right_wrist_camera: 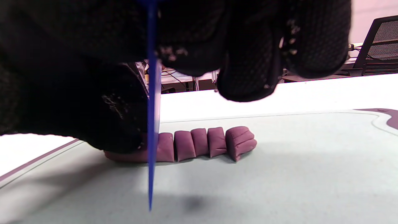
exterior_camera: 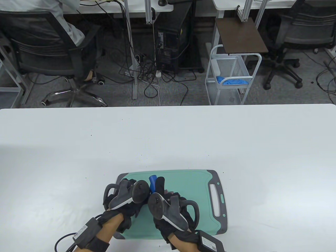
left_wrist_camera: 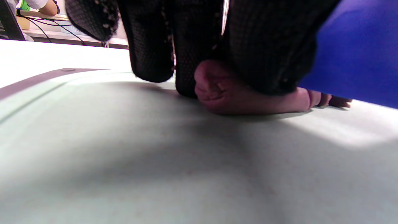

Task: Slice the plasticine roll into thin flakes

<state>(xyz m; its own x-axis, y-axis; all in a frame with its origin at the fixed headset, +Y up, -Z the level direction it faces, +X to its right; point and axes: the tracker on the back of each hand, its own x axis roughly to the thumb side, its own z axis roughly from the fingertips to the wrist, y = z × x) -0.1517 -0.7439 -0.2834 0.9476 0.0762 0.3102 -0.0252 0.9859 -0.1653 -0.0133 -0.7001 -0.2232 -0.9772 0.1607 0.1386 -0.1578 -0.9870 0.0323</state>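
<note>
A purple plasticine roll [right_wrist_camera: 130,155] lies on the green cutting board [exterior_camera: 189,181], with several cut slices [right_wrist_camera: 205,142] lined up at its right end. My left hand [exterior_camera: 126,194] presses down on the roll [left_wrist_camera: 248,99] with its gloved fingers [left_wrist_camera: 152,56]. My right hand [exterior_camera: 168,202] grips a blue plastic knife [right_wrist_camera: 152,124]; its handle end [exterior_camera: 152,180] sticks up between the hands. The blade stands upright in front of the roll's cut end, and it shows as a blue surface in the left wrist view [left_wrist_camera: 357,53]. In the table view the roll is hidden under the hands.
The board has a grey rim and a handle slot [exterior_camera: 216,199] on its right side. The white table [exterior_camera: 236,141] spreads around it. Beyond the far edge are office chairs, a wire cart [exterior_camera: 231,78] and cables on the floor.
</note>
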